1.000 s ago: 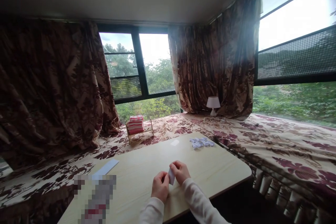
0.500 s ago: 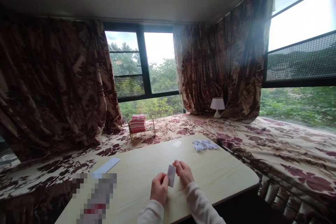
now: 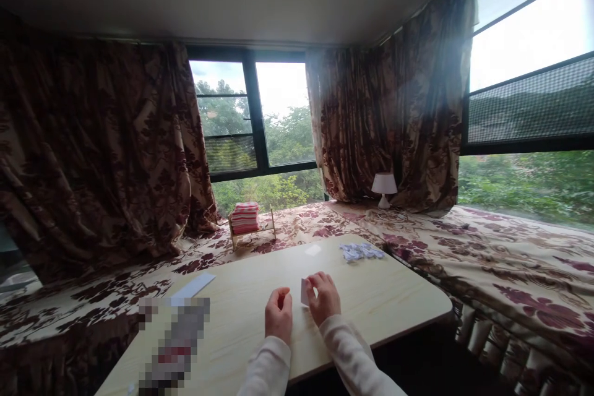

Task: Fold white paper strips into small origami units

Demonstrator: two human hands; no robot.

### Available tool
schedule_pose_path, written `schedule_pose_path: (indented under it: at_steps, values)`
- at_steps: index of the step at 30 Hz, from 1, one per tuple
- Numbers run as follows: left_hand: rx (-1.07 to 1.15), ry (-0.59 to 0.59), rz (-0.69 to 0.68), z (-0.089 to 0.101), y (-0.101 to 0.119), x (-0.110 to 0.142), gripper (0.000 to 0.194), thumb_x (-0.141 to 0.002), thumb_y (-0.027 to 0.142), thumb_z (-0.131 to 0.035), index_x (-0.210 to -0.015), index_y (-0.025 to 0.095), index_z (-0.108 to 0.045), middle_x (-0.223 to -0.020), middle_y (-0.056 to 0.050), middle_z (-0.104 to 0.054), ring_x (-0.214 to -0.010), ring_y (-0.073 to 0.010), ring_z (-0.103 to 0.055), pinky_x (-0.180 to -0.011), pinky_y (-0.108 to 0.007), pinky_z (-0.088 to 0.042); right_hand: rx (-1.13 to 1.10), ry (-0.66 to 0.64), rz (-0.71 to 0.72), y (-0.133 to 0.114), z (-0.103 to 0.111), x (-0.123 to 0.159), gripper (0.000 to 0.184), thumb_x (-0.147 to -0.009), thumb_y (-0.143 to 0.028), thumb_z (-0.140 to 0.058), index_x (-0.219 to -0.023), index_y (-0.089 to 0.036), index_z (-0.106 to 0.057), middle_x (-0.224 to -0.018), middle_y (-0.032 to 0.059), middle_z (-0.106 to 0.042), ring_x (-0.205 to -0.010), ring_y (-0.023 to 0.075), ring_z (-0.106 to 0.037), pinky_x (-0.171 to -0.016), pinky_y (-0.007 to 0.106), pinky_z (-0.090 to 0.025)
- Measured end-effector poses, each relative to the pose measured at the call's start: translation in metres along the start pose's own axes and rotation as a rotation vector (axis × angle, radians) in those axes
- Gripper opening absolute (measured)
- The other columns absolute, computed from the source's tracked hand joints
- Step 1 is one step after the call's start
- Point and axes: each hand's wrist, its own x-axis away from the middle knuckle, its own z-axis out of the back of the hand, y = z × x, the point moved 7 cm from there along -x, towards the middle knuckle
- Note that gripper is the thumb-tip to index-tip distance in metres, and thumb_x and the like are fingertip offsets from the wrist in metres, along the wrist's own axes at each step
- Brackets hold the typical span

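Over the near part of the pale table (image 3: 241, 322), my right hand (image 3: 326, 300) pinches a small white slip of paper (image 3: 304, 292). Much of the slip is hidden behind the thumb and fingers. To its left, apart from the paper, my left hand (image 3: 278, 317) is loosely curled, with nothing visible in it. At the table's far right lies a cluster of small crumpled or folded white paper pieces (image 3: 361, 252). A flat white strip (image 3: 193, 288) rests near the left edge.
A blurred-out item (image 3: 179, 346) lies at the table's left. Behind the table, a small rack (image 3: 253, 236) with folded red-and-white cloths (image 3: 245, 218) and a white lamp (image 3: 384, 189) stand on a floral cover (image 3: 306, 223). Patterned curtains (image 3: 366, 136) flank the windows.
The left hand has let go of the paper slip and drawn slightly away from it. The slip is now in the right hand alone, more covered by its fingers.
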Motion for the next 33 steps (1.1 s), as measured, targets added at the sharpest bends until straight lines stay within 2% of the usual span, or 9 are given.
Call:
schedule_pose_path:
  at_steps: [4, 9, 13, 20, 24, 27, 33]
  values:
    - [0.005, 0.026, -0.013, 0.001, -0.004, -0.002, 0.036, -0.061, 0.045, -0.061, -0.08, 0.014, -0.063, -0.072, -0.006, -0.062, -0.067, -0.0189, -0.059, -0.063, -0.031, -0.047, -0.004, -0.067, 0.066, -0.008, -0.008, 0.004, 0.021, -0.079, -0.034, -0.047, -0.07, -0.021, -0.061, -0.076, 0.0048, -0.057, -0.078, 0.02, -0.047, -0.078, 0.034, -0.033]
    - [-0.008, 0.004, -0.037, 0.001, -0.003, 0.0, 0.038, -0.068, 0.045, -0.057, -0.088, 0.014, -0.062, -0.089, -0.01, -0.063, -0.083, -0.022, -0.059, -0.073, -0.034, -0.046, -0.096, -0.096, -0.012, 0.01, -0.014, 0.003, 0.026, -0.081, -0.038, -0.046, -0.074, -0.018, -0.06, -0.069, 0.0041, -0.058, -0.066, 0.0173, -0.051, -0.065, 0.03, -0.04]
    - [-0.025, -0.103, -0.069, -0.008, 0.002, 0.004, 0.029, -0.069, 0.041, -0.057, -0.079, 0.015, -0.064, -0.079, -0.007, -0.063, -0.073, -0.0198, -0.06, -0.067, -0.031, -0.047, -0.238, -0.133, -0.086, 0.02, -0.021, 0.002, 0.034, -0.081, -0.046, -0.046, -0.075, -0.016, -0.06, -0.065, 0.0041, -0.062, -0.059, 0.0161, -0.055, -0.053, 0.025, -0.042]
    - [-0.093, -0.175, -0.088, -0.014, 0.003, 0.007, 0.018, -0.077, 0.029, -0.054, -0.067, 0.014, -0.059, -0.07, -0.002, -0.057, -0.066, -0.0141, -0.055, -0.063, -0.027, -0.046, -0.392, -0.174, -0.189, 0.03, -0.024, 0.002, 0.044, -0.071, -0.057, -0.054, -0.07, -0.014, -0.062, -0.06, 0.0043, -0.062, -0.057, 0.016, -0.054, -0.053, 0.027, -0.044]
    - [-0.151, -0.212, -0.066, -0.016, -0.001, 0.007, 0.018, -0.083, 0.03, -0.054, -0.079, 0.013, -0.058, -0.078, 0.0, -0.059, -0.071, -0.0117, -0.057, -0.067, -0.03, -0.048, -0.425, -0.215, -0.239, 0.033, -0.028, 0.004, 0.042, -0.065, -0.055, -0.062, -0.073, -0.014, -0.064, -0.064, 0.0042, -0.063, -0.06, 0.016, -0.055, -0.057, 0.028, -0.044]
    - [-0.182, -0.247, -0.043, -0.018, -0.004, 0.008, 0.021, -0.085, 0.032, -0.052, -0.091, 0.013, -0.058, -0.088, -0.002, -0.06, -0.076, -0.0128, -0.058, -0.069, -0.032, -0.049, -0.435, -0.257, -0.26, 0.032, -0.03, 0.006, 0.038, -0.061, -0.05, -0.067, -0.071, -0.013, -0.064, -0.061, 0.0026, -0.062, -0.058, 0.015, -0.054, -0.057, 0.027, -0.043]
    - [-0.22, -0.304, 0.01, -0.023, -0.009, 0.009, 0.026, -0.086, 0.033, -0.051, -0.104, 0.014, -0.055, -0.101, -0.005, -0.059, -0.085, -0.0161, -0.059, -0.073, -0.035, -0.05, -0.413, -0.349, -0.285, 0.033, -0.035, 0.009, 0.031, -0.068, -0.043, -0.065, -0.066, -0.012, -0.062, -0.054, -0.0017, -0.057, -0.053, 0.0122, -0.052, -0.052, 0.025, -0.042]
